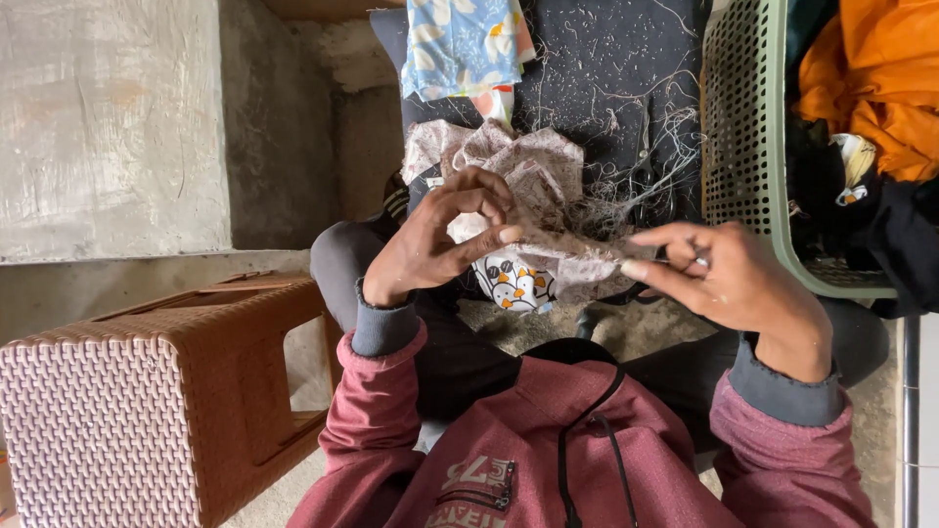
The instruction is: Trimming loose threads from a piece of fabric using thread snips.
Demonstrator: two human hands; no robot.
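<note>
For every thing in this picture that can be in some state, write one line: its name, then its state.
left hand: pinching the patterned cloth
right hand: pinching the cloth's other end
patterned cloth: crumpled, stretched between the hands
loose threads: tangled, scattered on dark fabric
blue floral cloth: lying apart, above
green basket: filled with clothes
orange garment: bunched in the basket
brown woven stool: tipped on its side

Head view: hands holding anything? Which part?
Both hands pinch a pale printed fabric piece at its edge: left hand near the middle, right hand at the right end.
</note>
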